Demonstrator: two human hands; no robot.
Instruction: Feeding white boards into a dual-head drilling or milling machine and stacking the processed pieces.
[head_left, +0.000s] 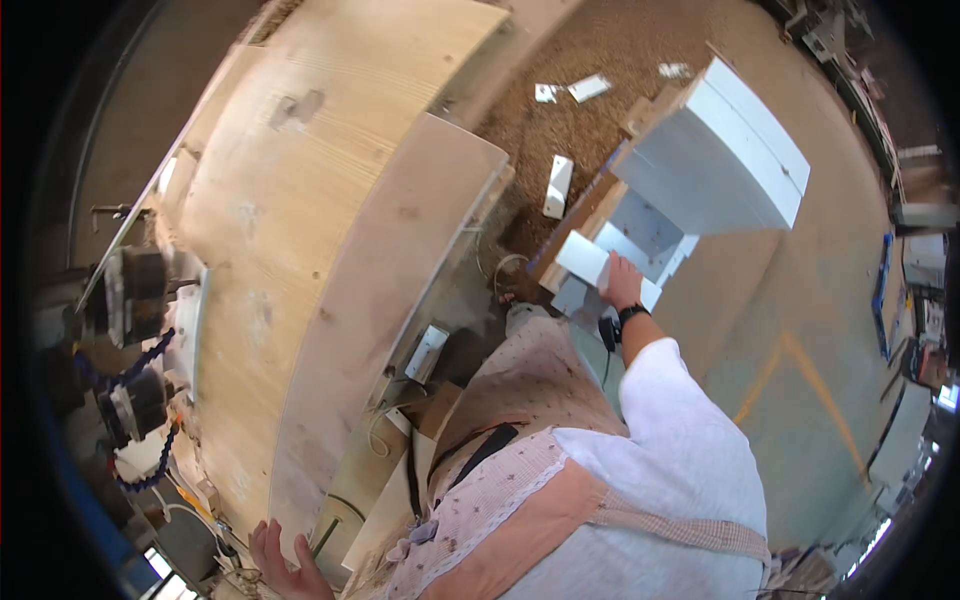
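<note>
Out to the right, my right hand (622,280) has its fingers closed over a white rectangular piece (583,257), beside a stack of white boards. Several more white pieces (622,243) lie directly around that hand. The large stack of white boards (725,150) rises just beyond it, resting on wooden supports. At the lower left, my left hand (288,565) is empty, with its fingers apart, near the near end of the worktable's pale edge board (395,240).
A wide wooden worktable (290,170) runs along my left. Beyond it stand dark machine heads (135,295) with blue jointed hoses (150,355). White offcuts (558,187) lie on the sawdust-covered floor (630,50). A yellow line (820,390) marks the floor at right.
</note>
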